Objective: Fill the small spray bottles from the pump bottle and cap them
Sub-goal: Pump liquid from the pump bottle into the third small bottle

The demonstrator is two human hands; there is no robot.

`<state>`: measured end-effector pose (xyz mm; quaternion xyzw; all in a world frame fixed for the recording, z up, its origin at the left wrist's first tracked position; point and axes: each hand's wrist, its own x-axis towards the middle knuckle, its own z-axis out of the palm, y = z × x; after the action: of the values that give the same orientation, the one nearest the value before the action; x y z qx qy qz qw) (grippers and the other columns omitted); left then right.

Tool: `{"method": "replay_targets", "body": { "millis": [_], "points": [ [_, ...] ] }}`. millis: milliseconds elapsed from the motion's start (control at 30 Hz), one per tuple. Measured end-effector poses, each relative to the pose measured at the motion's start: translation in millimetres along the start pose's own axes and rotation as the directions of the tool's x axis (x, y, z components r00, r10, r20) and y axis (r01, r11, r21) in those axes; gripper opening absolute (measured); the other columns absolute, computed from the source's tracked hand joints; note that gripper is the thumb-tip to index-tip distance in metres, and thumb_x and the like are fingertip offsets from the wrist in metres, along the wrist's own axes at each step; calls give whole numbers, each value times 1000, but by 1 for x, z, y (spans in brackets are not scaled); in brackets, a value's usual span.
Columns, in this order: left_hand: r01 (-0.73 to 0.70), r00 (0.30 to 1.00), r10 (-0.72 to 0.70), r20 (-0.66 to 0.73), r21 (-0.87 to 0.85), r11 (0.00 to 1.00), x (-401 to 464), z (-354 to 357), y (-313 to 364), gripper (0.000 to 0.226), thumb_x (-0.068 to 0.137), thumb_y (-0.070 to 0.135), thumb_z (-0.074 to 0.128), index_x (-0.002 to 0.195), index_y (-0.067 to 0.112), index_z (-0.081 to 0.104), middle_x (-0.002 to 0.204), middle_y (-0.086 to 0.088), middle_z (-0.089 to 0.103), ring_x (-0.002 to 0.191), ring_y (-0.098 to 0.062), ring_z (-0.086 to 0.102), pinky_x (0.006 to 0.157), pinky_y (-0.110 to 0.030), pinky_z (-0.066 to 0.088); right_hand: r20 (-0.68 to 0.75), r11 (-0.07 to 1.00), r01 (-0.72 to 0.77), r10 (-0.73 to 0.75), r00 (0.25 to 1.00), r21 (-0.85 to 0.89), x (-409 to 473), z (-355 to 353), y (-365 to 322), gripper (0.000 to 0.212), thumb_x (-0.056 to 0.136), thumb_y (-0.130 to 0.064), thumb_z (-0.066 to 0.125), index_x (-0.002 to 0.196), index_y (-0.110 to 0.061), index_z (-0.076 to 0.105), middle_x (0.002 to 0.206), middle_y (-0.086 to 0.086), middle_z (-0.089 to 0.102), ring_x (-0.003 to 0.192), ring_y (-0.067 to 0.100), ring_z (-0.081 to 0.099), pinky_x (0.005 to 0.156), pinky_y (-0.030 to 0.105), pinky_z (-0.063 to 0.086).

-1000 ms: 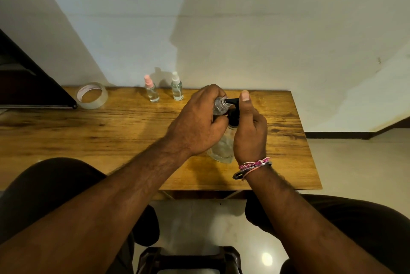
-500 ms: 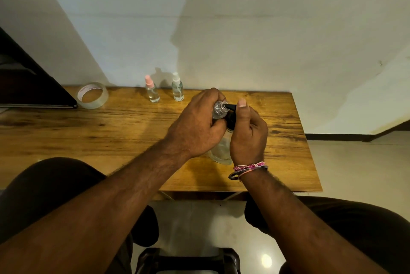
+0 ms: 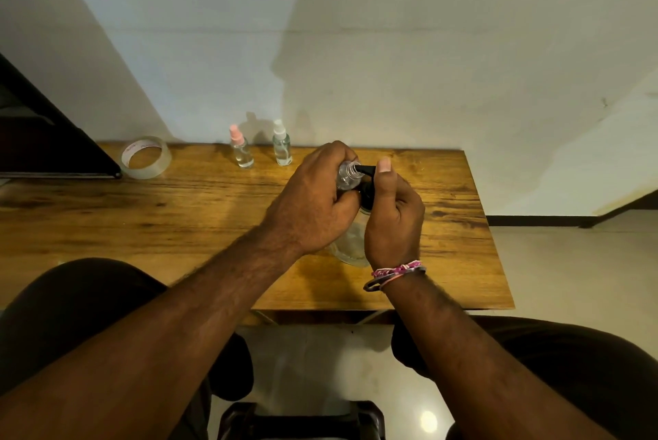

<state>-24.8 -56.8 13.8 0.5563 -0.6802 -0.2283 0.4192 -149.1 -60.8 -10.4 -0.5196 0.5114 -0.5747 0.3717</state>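
Left hand (image 3: 313, 204) gripping uncapped small spray bottle (image 3: 347, 176) at black spout of pump bottle (image 3: 352, 243); right hand (image 3: 393, 218) wrapped around pump, thumb pressing.

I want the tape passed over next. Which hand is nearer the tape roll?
Left. The left hand is mid-table, right of the tape roll; the right hand is farther right still.

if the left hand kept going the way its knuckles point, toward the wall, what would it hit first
Probably the white-capped spray bottle at the table's back edge, then the wall; the left hand may sit higher, so depth is unclear.
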Motion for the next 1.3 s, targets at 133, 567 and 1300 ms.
{"method": "replay_targets", "body": {
  "millis": [133,567,1300],
  "points": [
    [-13,1000,13,3,-2,1000,2,-1,3,25,80,8,61,102,19,55,92,12,53,85,-6,53,68,-15,37,65,992,-127,125,990,15,4,-4,-11,68,91,-76,46,94,-18,82,90,8,78,89,22,75,80,53,62],
    [-1,1000,0,15,14,1000,1,1,-2,29,81,12,63,105,26,52,97,10,55,91,-11,53,72,-17,37,14,997,-72,72,997,-5,1,-2,-7,68,96,-64,46,86,-5,77,78,17,72,79,32,70,71,55,59],
    [20,1000,-20,5,-6,1000,0,-2,2,24,81,10,61,104,18,55,92,10,53,82,-5,52,65,-13,35,64,987,-161,159,985,27,5,-1,-11,63,91,-71,49,89,-18,81,91,13,76,90,27,74,79,50,61]
  ]
}}
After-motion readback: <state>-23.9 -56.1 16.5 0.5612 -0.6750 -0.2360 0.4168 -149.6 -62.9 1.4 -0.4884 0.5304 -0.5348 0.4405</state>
